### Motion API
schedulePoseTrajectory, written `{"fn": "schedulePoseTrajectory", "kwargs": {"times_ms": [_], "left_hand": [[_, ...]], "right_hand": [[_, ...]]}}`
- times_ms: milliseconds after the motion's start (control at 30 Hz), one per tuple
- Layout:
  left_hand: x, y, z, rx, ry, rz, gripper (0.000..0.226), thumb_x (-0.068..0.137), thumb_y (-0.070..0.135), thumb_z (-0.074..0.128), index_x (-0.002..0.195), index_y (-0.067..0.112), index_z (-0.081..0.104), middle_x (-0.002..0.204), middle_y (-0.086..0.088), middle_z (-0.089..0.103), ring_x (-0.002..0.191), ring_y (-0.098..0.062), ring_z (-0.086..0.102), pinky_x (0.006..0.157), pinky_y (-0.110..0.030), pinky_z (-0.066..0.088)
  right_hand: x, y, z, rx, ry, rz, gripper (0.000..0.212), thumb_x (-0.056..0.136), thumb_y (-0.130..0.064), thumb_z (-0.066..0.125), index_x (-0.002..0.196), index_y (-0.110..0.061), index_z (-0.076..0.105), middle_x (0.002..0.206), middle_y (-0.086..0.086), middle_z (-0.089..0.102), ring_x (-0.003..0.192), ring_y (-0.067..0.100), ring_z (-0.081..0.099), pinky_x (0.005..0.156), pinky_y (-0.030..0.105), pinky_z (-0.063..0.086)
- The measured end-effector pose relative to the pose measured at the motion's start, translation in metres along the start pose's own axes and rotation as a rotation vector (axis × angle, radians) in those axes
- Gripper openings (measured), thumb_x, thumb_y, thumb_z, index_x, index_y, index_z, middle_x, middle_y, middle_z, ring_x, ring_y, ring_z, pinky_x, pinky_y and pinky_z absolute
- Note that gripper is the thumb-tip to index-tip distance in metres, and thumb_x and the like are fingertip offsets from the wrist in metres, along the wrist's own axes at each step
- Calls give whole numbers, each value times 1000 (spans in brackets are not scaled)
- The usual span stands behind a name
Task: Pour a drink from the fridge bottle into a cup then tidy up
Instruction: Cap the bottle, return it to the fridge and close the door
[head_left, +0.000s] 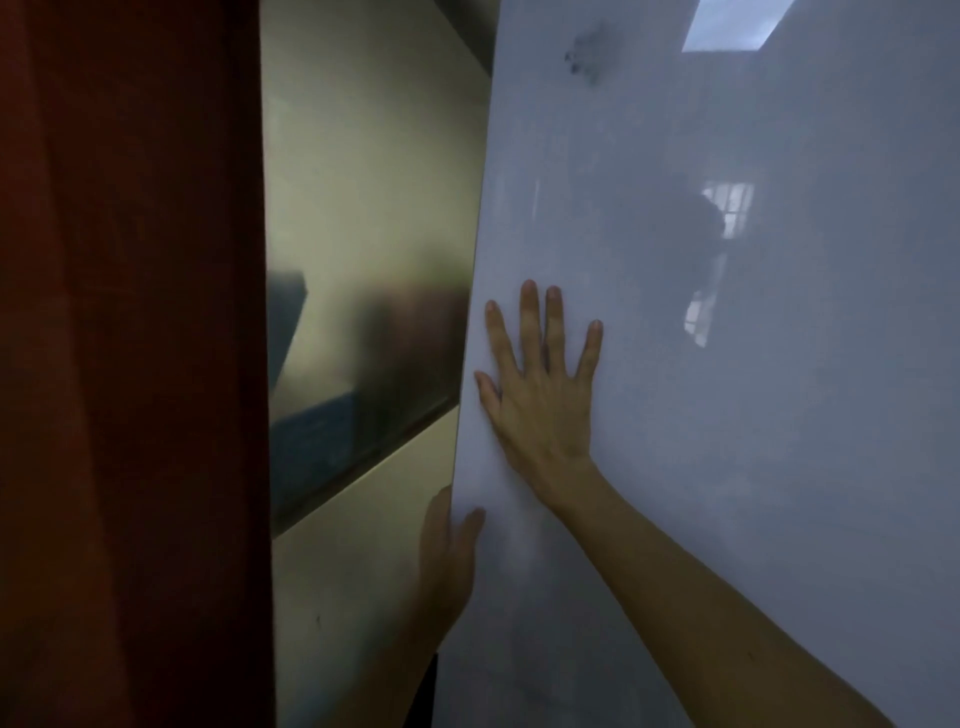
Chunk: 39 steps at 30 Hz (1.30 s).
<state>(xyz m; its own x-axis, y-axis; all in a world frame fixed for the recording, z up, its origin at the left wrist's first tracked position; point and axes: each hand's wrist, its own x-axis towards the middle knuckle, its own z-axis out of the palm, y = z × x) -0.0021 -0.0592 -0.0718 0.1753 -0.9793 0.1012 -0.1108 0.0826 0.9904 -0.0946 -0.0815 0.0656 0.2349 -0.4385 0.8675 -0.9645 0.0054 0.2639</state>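
**Fingers spread flat on the fridge door**

Fingers (530, 322) of the right hand (540, 400) lie apart and straight, the whole palm pressed flat against the glossy pale fridge door (753, 415), close to its left edge. The bare forearm runs down to the lower right. The left hand (449, 556) sits lower, wrapped on that same door edge: its thumb shows on the front face, the other fingers are hidden behind the edge, so their grip is probably closed on it, though blur makes this unsure. Left of the door stands a shiny greenish panel (363, 208), then a dark red curtain (130, 364). Window light reflects in the door.
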Motion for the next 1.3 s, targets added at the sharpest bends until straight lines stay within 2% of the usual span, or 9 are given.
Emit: {"fn": "schedulePoseTrajectory", "kwargs": {"times_ms": [267,467,633,733,800,900,1033,1200,1300], "left_hand": [[13,0,9,-13,-17,-32,51,98,35,50,143,16,38,138,-6,47,103,-11,43,81,-22,38],[13,-2,11,-96,6,-21,59,96,32,54,149,17,31,150,-8,38,135,-27,41,106,-40,35],[10,6,4,-53,-17,-25,58,97,32,54,149,18,32,149,-7,41,133,-26,43,110,-44,36],[4,14,-7,-19,-86,38,46,98,25,52,142,15,43,140,-9,52,117,-20,52,102,-41,44],[-3,23,-15,56,-116,76,40,99,20,49,138,12,46,135,-6,55,106,-14,51,94,-32,44],[-12,34,-24,227,-182,89,42,101,19,44,141,6,41,135,-10,52,109,-16,50,89,-24,37],[-27,49,-39,555,-273,63,53,96,36,48,135,1,40,134,-17,49,118,-31,53,97,-35,45],[-64,56,-55,919,-398,192,58,96,49,38,137,7,39,134,-16,50,115,-32,52,98,-42,46],[-102,57,-53,1050,-413,320,59,99,47,30,144,9,32,143,-17,41,125,-34,43,103,-41,40]], "right_hand": [[5,2,16,-59,32,5,69,99,-55,19,157,-20,3,163,15,1,149,37,2,114,66,4],[6,2,17,-72,18,4,70,99,-55,18,156,-20,2,163,16,2,149,38,3,112,66,0],[6,1,12,-82,-40,14,71,98,-55,22,156,-20,0,163,15,-1,149,37,0,113,65,-2],[6,1,5,-76,-99,16,72,98,-55,23,156,-20,-1,163,15,-3,150,37,-2,113,65,-3],[5,1,-3,-66,-154,10,73,98,-53,28,156,-21,-1,163,14,-6,150,36,-4,114,64,-3],[1,2,-23,-18,-243,-6,75,95,-40,44,157,-20,6,163,15,-5,150,36,-7,115,64,-2],[-22,6,-62,59,-443,-36,70,93,-28,47,155,-16,14,164,12,-3,150,32,-8,117,62,3],[-79,15,-124,158,-738,208,46,98,-29,39,140,-11,38,145,14,41,135,31,34,110,51,27],[-116,22,-165,140,-889,345,47,101,-37,32,141,-12,39,137,13,50,124,32,45,101,46,34]]}}
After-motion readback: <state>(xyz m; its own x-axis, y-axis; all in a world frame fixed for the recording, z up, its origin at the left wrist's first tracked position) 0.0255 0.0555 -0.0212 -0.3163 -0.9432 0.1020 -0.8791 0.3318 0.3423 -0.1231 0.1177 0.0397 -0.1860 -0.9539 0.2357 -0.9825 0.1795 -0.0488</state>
